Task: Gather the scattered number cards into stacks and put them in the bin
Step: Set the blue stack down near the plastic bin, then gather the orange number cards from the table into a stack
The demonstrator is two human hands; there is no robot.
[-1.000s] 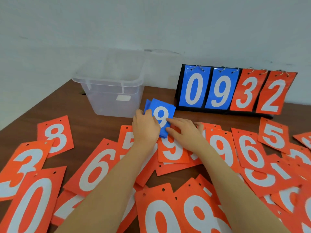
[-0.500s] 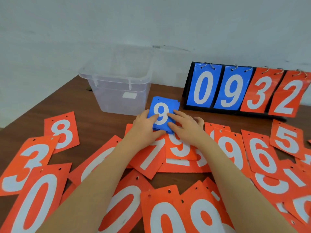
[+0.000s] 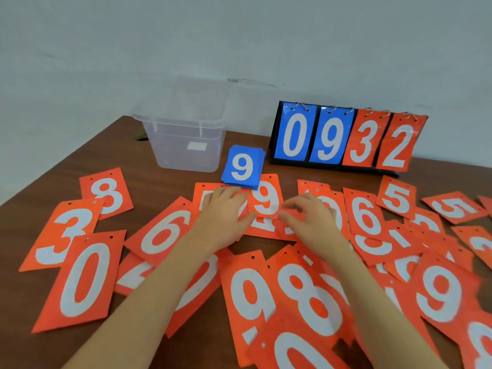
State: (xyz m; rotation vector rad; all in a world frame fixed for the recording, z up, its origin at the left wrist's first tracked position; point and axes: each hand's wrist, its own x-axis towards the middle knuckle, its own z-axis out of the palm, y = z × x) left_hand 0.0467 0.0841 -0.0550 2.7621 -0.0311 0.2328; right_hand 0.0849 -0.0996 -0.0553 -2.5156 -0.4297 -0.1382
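Both my hands lie loose and empty on orange cards, left hand (image 3: 223, 217) and right hand (image 3: 310, 218) flanking the orange 9 card (image 3: 266, 195), its long axis running near-to-far, equally close.

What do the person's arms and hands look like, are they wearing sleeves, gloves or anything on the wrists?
Both forearms are bare as far as the picture shows, with no sleeve in view. The left hand and right hand wear no gloves, and no watch, bracelet or band shows at either wrist. No ring is visible on the fingers, though the right hand is somewhat blurred, so small details there cannot be told.
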